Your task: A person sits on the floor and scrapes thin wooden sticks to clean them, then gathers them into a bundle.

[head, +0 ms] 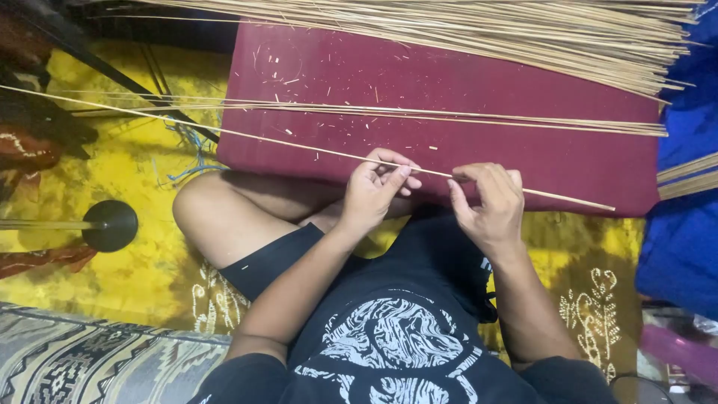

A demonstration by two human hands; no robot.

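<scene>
Both hands pinch one long thin bamboo stick (299, 144) over a maroon cushion (486, 82): left hand (374, 191) grip closed on it, right hand (490, 202) likewise, close beside.

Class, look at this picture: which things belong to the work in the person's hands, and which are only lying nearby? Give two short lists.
In hand:
- thin stick, pinched by the left hand and right hand
- loose sticks on the maroon cushion
- big stick bundle

Lying about:
- black round-based stand
- yellow patterned cloth
- blue cloth
- blue threads
</scene>
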